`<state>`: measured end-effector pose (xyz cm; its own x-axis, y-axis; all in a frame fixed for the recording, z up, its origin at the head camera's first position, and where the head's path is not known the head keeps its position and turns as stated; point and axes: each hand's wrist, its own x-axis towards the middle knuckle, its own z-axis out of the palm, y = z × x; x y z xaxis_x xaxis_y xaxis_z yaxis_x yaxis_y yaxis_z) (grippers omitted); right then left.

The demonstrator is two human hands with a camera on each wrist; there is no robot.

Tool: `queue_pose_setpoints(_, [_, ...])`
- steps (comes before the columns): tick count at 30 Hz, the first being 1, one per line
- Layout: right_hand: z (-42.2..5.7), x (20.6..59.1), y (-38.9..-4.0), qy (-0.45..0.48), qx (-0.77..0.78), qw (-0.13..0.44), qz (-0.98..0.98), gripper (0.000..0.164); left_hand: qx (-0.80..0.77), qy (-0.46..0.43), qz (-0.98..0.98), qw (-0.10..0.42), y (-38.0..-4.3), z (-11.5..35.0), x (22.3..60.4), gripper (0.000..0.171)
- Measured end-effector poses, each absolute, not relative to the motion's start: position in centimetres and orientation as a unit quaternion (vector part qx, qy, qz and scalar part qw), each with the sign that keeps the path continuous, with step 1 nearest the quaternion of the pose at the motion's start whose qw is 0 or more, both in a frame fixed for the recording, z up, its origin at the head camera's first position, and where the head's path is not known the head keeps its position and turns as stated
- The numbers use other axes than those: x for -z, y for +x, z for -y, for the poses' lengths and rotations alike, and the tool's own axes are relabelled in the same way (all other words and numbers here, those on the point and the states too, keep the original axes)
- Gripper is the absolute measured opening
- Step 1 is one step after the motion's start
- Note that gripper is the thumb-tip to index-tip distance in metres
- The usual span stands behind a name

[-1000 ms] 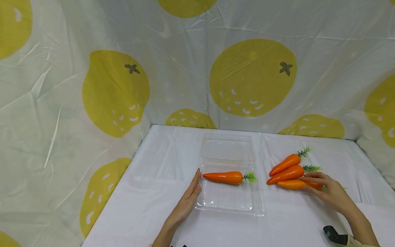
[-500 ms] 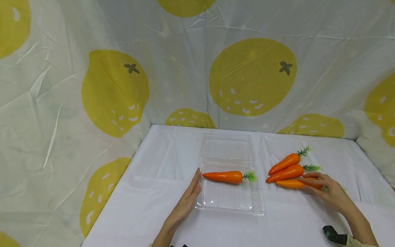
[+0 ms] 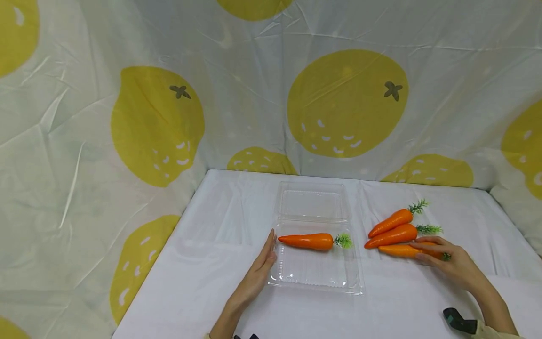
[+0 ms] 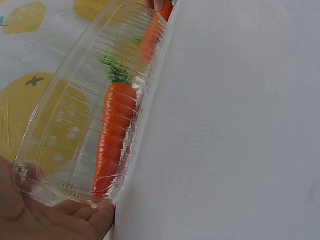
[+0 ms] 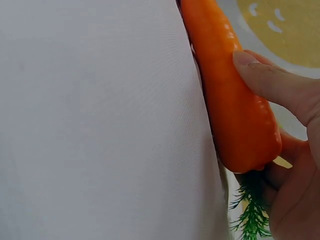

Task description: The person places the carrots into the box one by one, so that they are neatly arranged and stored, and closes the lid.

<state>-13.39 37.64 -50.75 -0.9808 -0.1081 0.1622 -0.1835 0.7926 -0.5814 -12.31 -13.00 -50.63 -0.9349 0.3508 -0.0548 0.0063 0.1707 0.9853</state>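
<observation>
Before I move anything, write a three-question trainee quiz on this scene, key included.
1. How many carrots are outside the clear box?
2. True or false: the lid lies open.
3. What does the right hand grip?
(a) the box's edge
(b) a carrot
(c) the lid

Key:
1. Three.
2. True.
3. b, the lighter carrot.

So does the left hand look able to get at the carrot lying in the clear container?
Probably yes: the left hand touches the clear container beside the tip of the carrot, and the lid lies folded back, so nothing seems to cover it.
</observation>
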Motion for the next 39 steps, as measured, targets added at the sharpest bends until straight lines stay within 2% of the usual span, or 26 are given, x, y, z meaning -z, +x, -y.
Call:
queue_pose_setpoints(11, [-37.83, 51.05, -13.18, 0.121, -0.351, 0.065, 0.926, 0.027, -0.63, 0.118, -0.756, 0.135, -12.28, 13.05, 50.64, 0.059])
queue_pose_setpoints(21, [-37.85, 51.02, -13.03, 0.067, -0.364, 0.025, 0.929, 0.033, -0.63, 0.115, -0.756, 0.135, -12.31, 12.97, 50.65, 0.06])
queue_pose_setpoints(29, [-37.96, 51.2, -12.77, 0.098, -0.339, 0.075, 0.933, 0.025, -0.629, 0.114, -0.757, 0.137, -12.27, 12.85, 50.5, 0.06])
queue_pose_setpoints(39, [-37.35, 50.44, -12.69, 0.137, -0.357, 0.112, 0.917, 0.028, -0.626, 0.113, -0.76, 0.133, -12.22, 12.93, 50.47, 0.06])
